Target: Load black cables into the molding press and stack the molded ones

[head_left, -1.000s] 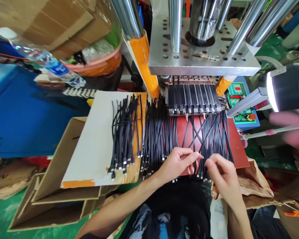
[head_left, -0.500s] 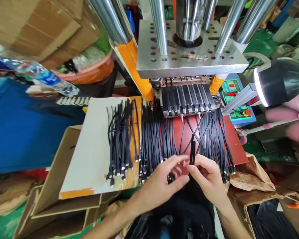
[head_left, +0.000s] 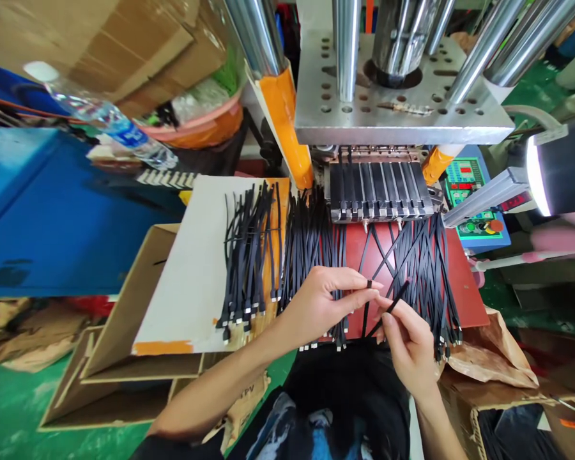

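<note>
My left hand (head_left: 323, 300) pinches a black flat cable between thumb and fingertips; its short dark end pokes out above them. My right hand (head_left: 409, 338), close beside it, grips another black flat cable (head_left: 398, 299) that slants up to the right. Beyond both hands, a slotted metal fixture (head_left: 381, 191) has black cables lying in a couple of its left slots. Black cables with small plugs lie in a bundle (head_left: 311, 243) left of the fixture and in another pile (head_left: 426, 268) at the right, all over a red board (head_left: 467, 287).
A white board (head_left: 177, 275) at the left bears more cables (head_left: 244, 262). A thick steel press plate (head_left: 402, 131) stands over the fixture. At the right are a control box (head_left: 479, 198), a lamp (head_left: 560, 166) and a carton (head_left: 464, 396); another carton (head_left: 124, 319) stands lower left.
The two cables were side by side upright in my right hand. Now they are apart, one in each hand; my left fingers have closed on theirs. The view has shifted left.
</note>
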`<control>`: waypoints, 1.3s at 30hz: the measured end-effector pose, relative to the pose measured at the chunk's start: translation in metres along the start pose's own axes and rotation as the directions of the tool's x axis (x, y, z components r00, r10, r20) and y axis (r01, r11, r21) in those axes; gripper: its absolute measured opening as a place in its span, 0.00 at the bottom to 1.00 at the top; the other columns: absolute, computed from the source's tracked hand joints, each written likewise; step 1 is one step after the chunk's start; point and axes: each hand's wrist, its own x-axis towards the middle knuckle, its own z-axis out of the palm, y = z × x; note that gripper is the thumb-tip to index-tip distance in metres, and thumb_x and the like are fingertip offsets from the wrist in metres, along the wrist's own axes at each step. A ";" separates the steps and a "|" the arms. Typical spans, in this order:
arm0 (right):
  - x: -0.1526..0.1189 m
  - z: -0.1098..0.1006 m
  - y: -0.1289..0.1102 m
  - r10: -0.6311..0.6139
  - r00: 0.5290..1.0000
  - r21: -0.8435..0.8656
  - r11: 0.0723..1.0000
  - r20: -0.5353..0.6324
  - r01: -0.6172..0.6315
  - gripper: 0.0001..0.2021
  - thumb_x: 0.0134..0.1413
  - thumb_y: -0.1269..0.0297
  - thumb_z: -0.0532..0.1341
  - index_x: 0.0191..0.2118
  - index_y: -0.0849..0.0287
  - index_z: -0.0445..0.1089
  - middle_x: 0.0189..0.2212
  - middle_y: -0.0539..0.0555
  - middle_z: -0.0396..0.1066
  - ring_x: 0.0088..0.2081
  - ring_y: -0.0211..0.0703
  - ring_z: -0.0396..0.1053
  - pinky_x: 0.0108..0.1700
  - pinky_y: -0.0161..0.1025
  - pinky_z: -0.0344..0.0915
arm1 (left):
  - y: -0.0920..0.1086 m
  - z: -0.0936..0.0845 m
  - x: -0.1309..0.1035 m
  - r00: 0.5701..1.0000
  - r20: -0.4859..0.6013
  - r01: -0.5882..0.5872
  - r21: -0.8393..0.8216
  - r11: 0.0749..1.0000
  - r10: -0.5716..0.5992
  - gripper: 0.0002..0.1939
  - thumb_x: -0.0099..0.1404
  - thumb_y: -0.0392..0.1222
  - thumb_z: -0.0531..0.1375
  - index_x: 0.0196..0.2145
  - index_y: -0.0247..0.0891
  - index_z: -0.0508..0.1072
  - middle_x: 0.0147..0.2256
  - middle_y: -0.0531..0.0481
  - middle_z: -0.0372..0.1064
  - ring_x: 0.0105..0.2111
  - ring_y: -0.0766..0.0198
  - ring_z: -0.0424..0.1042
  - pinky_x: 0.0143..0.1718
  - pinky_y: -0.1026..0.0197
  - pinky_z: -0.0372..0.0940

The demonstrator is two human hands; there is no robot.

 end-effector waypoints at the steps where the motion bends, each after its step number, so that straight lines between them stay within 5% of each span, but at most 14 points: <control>1: 0.000 -0.002 0.001 0.002 1.000 0.019 1.000 -0.013 -0.001 0.14 0.73 0.65 0.59 0.57 0.50 0.78 0.34 0.51 0.73 0.26 0.38 0.70 0.29 0.36 0.68 | -0.001 -0.001 0.000 1.000 -0.004 0.023 -0.007 1.000 -0.023 0.10 0.74 0.46 0.66 0.40 0.40 0.87 0.38 0.47 0.84 0.38 0.59 0.81 0.43 0.62 0.72; 7: 0.017 -0.003 -0.009 -0.094 0.996 -0.051 0.994 0.002 0.093 0.06 0.68 0.66 0.65 0.43 0.52 0.82 0.30 0.50 0.70 0.28 0.38 0.68 0.30 0.36 0.65 | 0.001 -0.003 0.005 1.000 0.016 0.021 -0.046 0.999 -0.020 0.16 0.72 0.54 0.67 0.38 0.40 0.88 0.38 0.44 0.82 0.37 0.59 0.80 0.41 0.61 0.73; 13: 0.034 0.005 -0.019 -0.119 0.989 -0.080 0.989 0.090 0.127 0.08 0.71 0.65 0.62 0.36 0.55 0.74 0.30 0.51 0.68 0.31 0.40 0.66 0.33 0.37 0.64 | 0.007 -0.008 0.009 0.999 0.039 -0.040 0.075 0.996 0.037 0.13 0.74 0.45 0.66 0.33 0.38 0.85 0.35 0.47 0.81 0.34 0.62 0.78 0.37 0.63 0.69; 17: 0.031 0.014 -0.009 -0.023 0.979 -0.080 0.996 0.203 0.040 0.14 0.71 0.63 0.61 0.30 0.56 0.66 0.26 0.47 0.62 0.28 0.37 0.61 0.31 0.36 0.58 | 0.011 -0.018 0.023 0.992 -0.032 -0.109 0.213 0.971 0.119 0.12 0.74 0.42 0.65 0.33 0.38 0.83 0.31 0.51 0.78 0.31 0.64 0.75 0.36 0.63 0.68; 23: 0.031 0.008 -0.003 0.114 0.855 -0.099 0.992 0.506 -0.073 0.19 0.73 0.57 0.60 0.28 0.57 0.65 0.27 0.47 0.65 0.29 0.37 0.62 0.32 0.35 0.57 | -0.015 -0.051 0.082 0.920 -0.232 -0.170 0.488 0.856 0.315 0.11 0.74 0.44 0.65 0.35 0.38 0.83 0.46 0.46 0.81 0.53 0.54 0.77 0.62 0.51 0.67; 27: 0.090 -0.025 -0.028 0.038 0.873 -0.188 0.980 0.487 0.062 0.23 0.72 0.53 0.62 0.25 0.57 0.65 0.24 0.46 0.62 0.28 0.36 0.59 0.32 0.36 0.55 | -0.045 -0.073 0.137 0.886 -0.292 -0.116 0.612 0.783 0.360 0.10 0.73 0.41 0.65 0.34 0.36 0.81 0.58 0.41 0.76 0.64 0.50 0.70 0.71 0.44 0.59; 30: 0.159 -0.040 -0.042 -0.084 0.928 -0.240 0.954 0.364 0.180 0.25 0.68 0.48 0.65 0.24 0.57 0.65 0.21 0.45 0.58 0.26 0.36 0.54 0.30 0.37 0.51 | -0.057 -0.078 0.167 0.868 -0.340 -0.080 0.626 0.776 0.363 0.08 0.74 0.38 0.63 0.37 0.35 0.80 0.52 0.41 0.80 0.60 0.50 0.74 0.67 0.46 0.64; 34: 0.241 -0.036 -0.040 -0.148 0.915 -0.248 0.935 0.376 0.254 0.24 0.65 0.43 0.65 0.27 0.59 0.72 0.20 0.44 0.56 0.24 0.34 0.50 0.29 0.37 0.46 | -0.060 -0.076 0.163 0.790 -0.441 -0.066 0.629 0.774 0.426 0.14 0.75 0.36 0.59 0.56 0.34 0.76 0.57 0.37 0.77 0.59 0.53 0.76 0.66 0.48 0.67; 36: 0.267 -0.030 -0.034 -0.151 0.906 -0.252 0.931 0.396 0.265 0.24 0.64 0.42 0.64 0.28 0.60 0.73 0.19 0.44 0.57 0.23 0.34 0.51 0.29 0.37 0.46 | -0.061 -0.076 0.144 0.799 -0.297 -0.207 0.681 0.702 0.523 0.18 0.77 0.38 0.57 0.61 0.35 0.73 0.61 0.37 0.75 0.62 0.55 0.74 0.67 0.49 0.67; 39: 0.286 -0.023 -0.023 -0.147 0.913 -0.274 0.925 0.381 0.263 0.25 0.62 0.40 0.64 0.26 0.59 0.71 0.17 0.44 0.59 0.21 0.34 0.55 0.27 0.36 0.49 | -0.066 -0.078 0.116 0.794 0.134 -0.489 0.722 0.490 0.593 0.18 0.77 0.40 0.57 0.61 0.35 0.74 0.61 0.38 0.76 0.63 0.54 0.74 0.68 0.47 0.68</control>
